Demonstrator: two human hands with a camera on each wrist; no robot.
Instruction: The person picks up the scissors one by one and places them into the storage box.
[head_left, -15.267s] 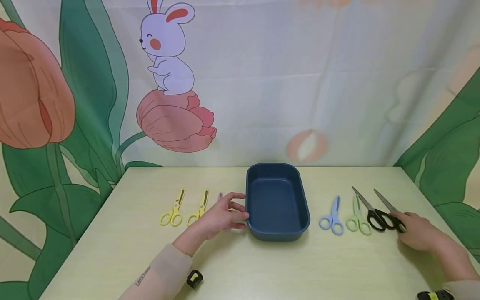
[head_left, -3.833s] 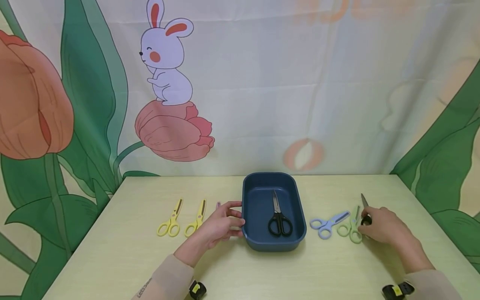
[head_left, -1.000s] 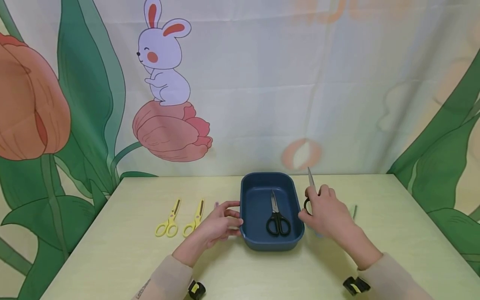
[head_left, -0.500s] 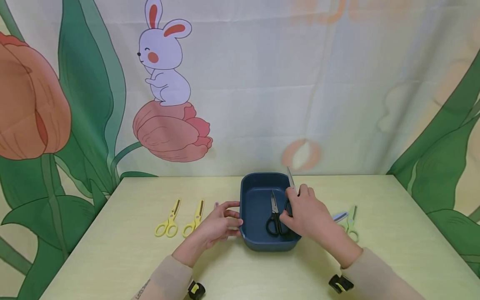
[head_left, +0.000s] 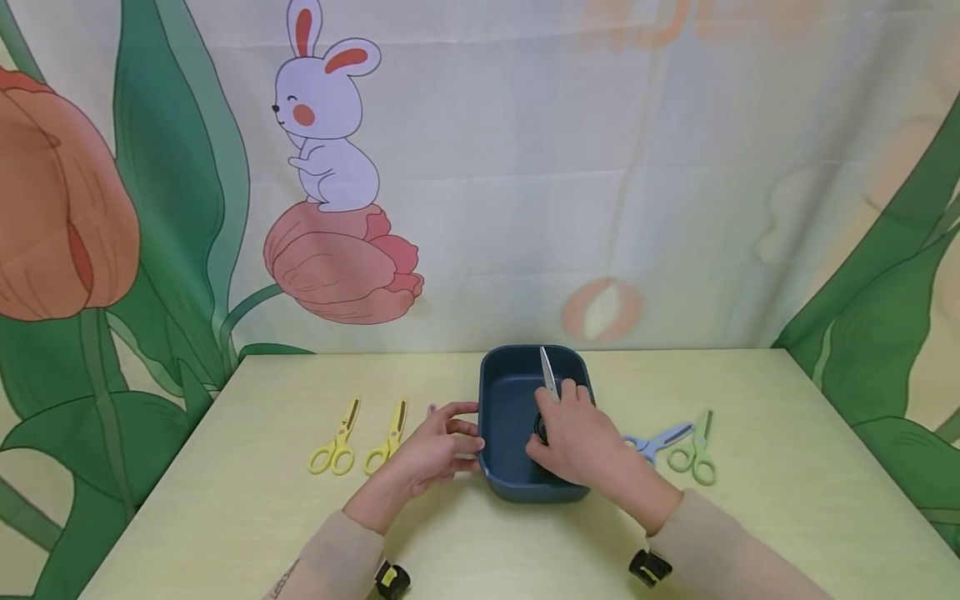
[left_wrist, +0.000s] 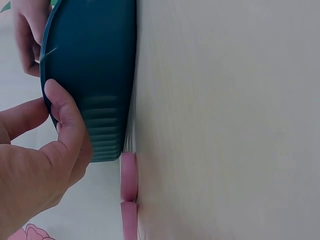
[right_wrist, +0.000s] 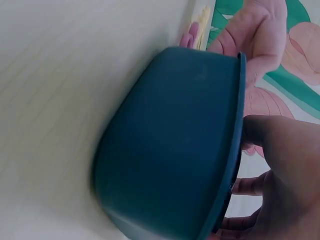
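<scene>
In the head view, my right hand [head_left: 577, 437] is down inside the dark blue bin [head_left: 510, 493], gripping black-handled scissors [head_left: 549, 372] whose silver blades point to the far end. The other black-handled scissors in the bin are hidden under this hand. My left hand [head_left: 442, 446] touches the bin's left side with bent, spread fingers. The left wrist view shows its fingertips [left_wrist: 56, 90] at the rim and against the outer wall. Pink-handled scissors [left_wrist: 129, 175] lie below that hand, mostly covered in the head view.
Left on the table [head_left: 480, 558] are yellow scissors [head_left: 341, 442] and a second yellow pair [head_left: 392, 437]. To the right of the bin, blue scissors [head_left: 663, 440] lie partly behind the right forearm, close to green scissors [head_left: 701, 454]. A printed curtain [head_left: 480, 208] hangs behind the table.
My right hand has carried the black-handled scissors left from beside the bin, over its right rim and down inside. Blue and green scissors are uncovered again. The left hand stays put.
</scene>
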